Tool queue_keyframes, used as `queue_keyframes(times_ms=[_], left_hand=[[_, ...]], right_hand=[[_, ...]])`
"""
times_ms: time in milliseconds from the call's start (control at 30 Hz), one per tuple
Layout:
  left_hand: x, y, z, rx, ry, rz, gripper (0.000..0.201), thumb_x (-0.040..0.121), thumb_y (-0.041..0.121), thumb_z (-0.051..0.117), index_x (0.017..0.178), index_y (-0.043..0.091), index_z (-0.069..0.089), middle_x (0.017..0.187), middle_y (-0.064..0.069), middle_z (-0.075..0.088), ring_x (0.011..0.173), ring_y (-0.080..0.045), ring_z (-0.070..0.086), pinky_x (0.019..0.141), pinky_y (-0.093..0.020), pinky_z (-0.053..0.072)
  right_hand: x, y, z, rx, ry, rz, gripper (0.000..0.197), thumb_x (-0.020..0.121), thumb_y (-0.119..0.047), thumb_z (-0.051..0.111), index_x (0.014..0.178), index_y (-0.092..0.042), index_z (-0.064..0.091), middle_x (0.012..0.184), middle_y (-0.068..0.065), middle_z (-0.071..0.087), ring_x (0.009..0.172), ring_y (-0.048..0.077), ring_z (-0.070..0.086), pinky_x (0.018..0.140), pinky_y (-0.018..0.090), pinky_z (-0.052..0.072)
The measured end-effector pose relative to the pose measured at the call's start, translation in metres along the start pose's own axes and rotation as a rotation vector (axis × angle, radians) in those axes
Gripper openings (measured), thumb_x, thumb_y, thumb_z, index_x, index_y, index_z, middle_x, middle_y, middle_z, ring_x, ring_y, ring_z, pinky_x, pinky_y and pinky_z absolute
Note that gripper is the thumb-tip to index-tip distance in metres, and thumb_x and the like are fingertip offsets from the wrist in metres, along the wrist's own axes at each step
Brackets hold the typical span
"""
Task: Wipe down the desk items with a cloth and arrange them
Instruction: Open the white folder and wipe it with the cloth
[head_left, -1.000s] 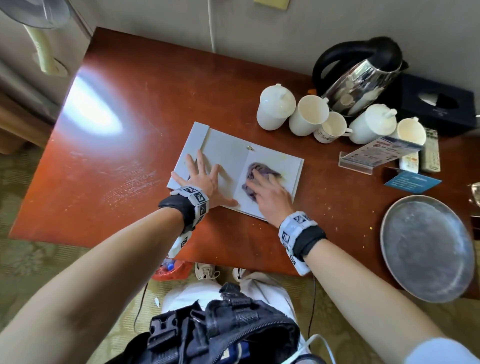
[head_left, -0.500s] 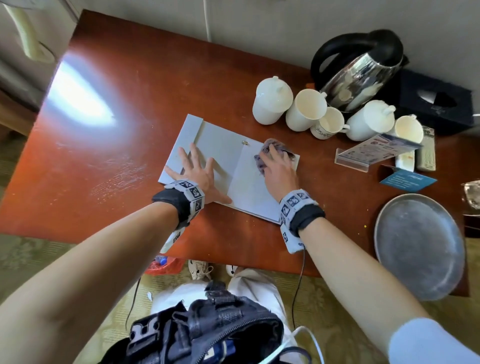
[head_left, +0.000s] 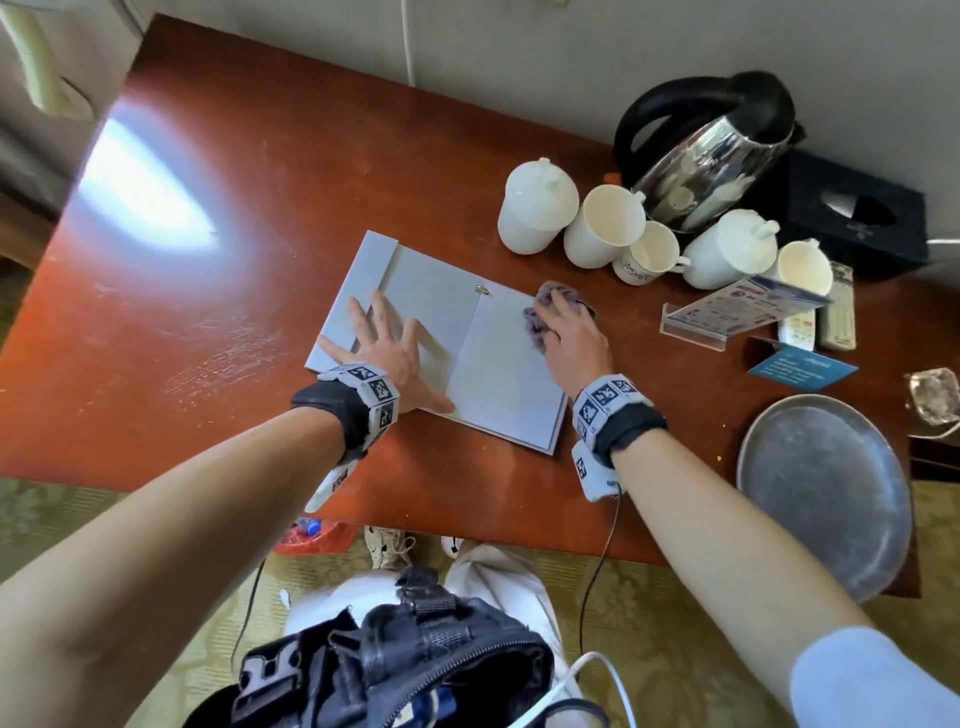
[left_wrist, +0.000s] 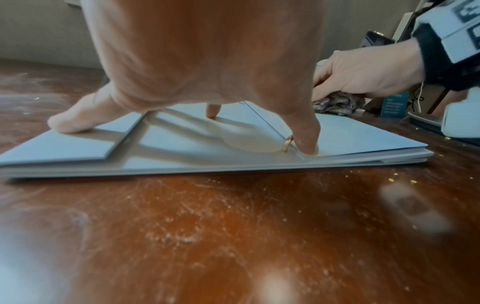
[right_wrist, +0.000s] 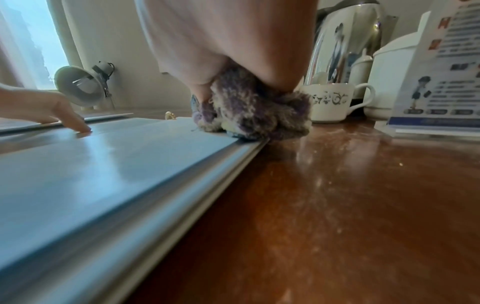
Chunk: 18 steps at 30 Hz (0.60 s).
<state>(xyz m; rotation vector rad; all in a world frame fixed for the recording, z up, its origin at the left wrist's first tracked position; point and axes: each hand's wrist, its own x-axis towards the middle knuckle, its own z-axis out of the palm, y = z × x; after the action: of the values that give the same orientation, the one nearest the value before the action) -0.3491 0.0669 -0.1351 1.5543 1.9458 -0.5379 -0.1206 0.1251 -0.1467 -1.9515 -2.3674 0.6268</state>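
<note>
- left hand (head_left: 387, 351), fingers spread flat, presses open grey ring-bound folder (head_left: 415, 291).
- right hand (head_left: 569, 338) grips bunched purple cloth (right_wrist: 257, 107) at folder's 2 o'clock corner.

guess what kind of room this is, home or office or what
Probably a hotel guest room. On the wooden desk stand an electric kettle, a cluster of white cups, some lidded, and a printed card in an acrylic stand beside a black tissue box.
</note>
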Motion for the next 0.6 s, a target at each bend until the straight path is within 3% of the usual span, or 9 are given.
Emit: queue_keyframes(times_ms=[67, 133, 233, 367, 467, 600], left_hand=[[-0.001, 0.0, 0.0, 0.003, 0.0, 0.001, 0.127, 0.056, 0.082, 0.074, 0.154, 0.029, 0.013, 0.159, -0.015, -0.032, 0.147, -0.042, -0.028, 0.108, -0.08, 0.005], [0.0, -0.001, 0.0, 0.004, 0.005, -0.002, 0.127, 0.055, 0.082, 0.074, 0.154, 0.029, 0.013, 0.159, -0.015, -0.032, 0.147, -0.042, -0.027, 0.107, -0.08, 0.005], [0.002, 0.0, 0.003, 0.004, 0.014, -0.005, 0.127, 0.056, 0.082, 0.074, 0.153, 0.029, 0.013, 0.159, -0.015, -0.032, 0.147, -0.043, -0.027, 0.108, -0.081, 0.006], [0.004, 0.0, 0.006, 0.018, 0.03, -0.006, 0.128, 0.057, 0.083, 0.072, 0.155, 0.029, 0.011, 0.159, -0.016, -0.032, 0.147, -0.044, -0.027, 0.108, -0.081, 0.006], [0.003, 0.001, 0.005, 0.023, 0.03, -0.009, 0.127, 0.057, 0.083, 0.073, 0.154, 0.028, 0.012, 0.159, -0.017, -0.031, 0.147, -0.044, -0.026, 0.108, -0.081, 0.006], [0.003, 0.001, 0.003, 0.016, 0.032, -0.012, 0.125, 0.057, 0.081, 0.074, 0.153, 0.028, 0.015, 0.159, -0.018, -0.03, 0.147, -0.045, -0.026, 0.108, -0.081, 0.006]], right_hand=[[-0.006, -0.002, 0.003, -0.008, 0.019, -0.006, 0.046, 0.102, -0.008, 0.041, 0.144, -0.021, 0.05, 0.16, 0.001, 0.031, 0.146, 0.031, 0.025, 0.114, 0.046, 0.033], [-0.018, -0.002, 0.015, -0.036, 0.053, -0.089, 0.045, 0.098, -0.002, 0.045, 0.14, -0.017, 0.055, 0.156, 0.006, 0.039, 0.137, 0.035, 0.037, 0.106, 0.046, 0.04], [-0.061, 0.001, 0.037, -0.174, -0.067, -0.314, 0.05, 0.092, 0.0, 0.043, 0.138, -0.018, 0.051, 0.154, 0.006, 0.041, 0.127, 0.033, 0.047, 0.101, 0.043, 0.045], [-0.088, 0.006, 0.038, -0.079, -0.035, -0.362, 0.047, 0.087, -0.006, 0.041, 0.127, -0.016, 0.064, 0.143, 0.007, 0.055, 0.11, 0.034, 0.057, 0.085, 0.043, 0.056], [-0.05, 0.003, 0.02, -0.056, 0.01, -0.262, 0.045, 0.09, 0.002, 0.041, 0.126, -0.014, 0.063, 0.146, 0.006, 0.051, 0.113, 0.033, 0.052, 0.09, 0.049, 0.054], [-0.009, -0.016, -0.008, -0.047, -0.036, 0.003, 0.045, 0.098, -0.006, 0.046, 0.141, -0.02, 0.052, 0.16, -0.001, 0.032, 0.14, 0.031, 0.031, 0.107, 0.045, 0.038]])
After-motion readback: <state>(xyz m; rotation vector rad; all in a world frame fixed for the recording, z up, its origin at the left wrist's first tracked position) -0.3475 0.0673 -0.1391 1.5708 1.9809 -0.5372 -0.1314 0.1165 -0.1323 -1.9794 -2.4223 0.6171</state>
